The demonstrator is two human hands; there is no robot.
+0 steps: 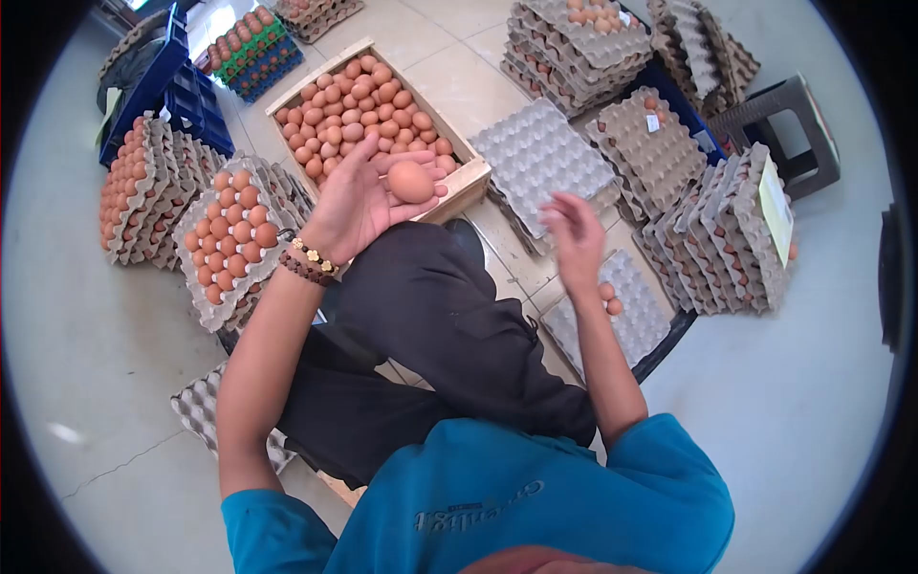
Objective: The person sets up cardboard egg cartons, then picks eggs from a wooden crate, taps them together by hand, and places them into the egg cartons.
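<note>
One brown egg (411,182) rests on the fingers of my left hand (359,199), which is turned palm up with the fingers spread. That hand is over the near edge of a wooden crate (470,180) heaped with brown eggs (352,117). My right hand (576,234) is raised at the right of my knee, slightly blurred, its fingers partly curled; nothing shows between them. Near it lies a stack of empty grey trays (543,158). Below, by my right forearm, a grey tray (636,311) holds a few brown eggs (610,298).
Egg-filled trays (227,234) are stacked at the left beside blue crates (196,105). More tray stacks (717,230) stand at the right, near a grey plastic stool (813,124). Green and blue trays (251,59) with eggs are at the back left. Another grey tray (201,407) lies at lower left.
</note>
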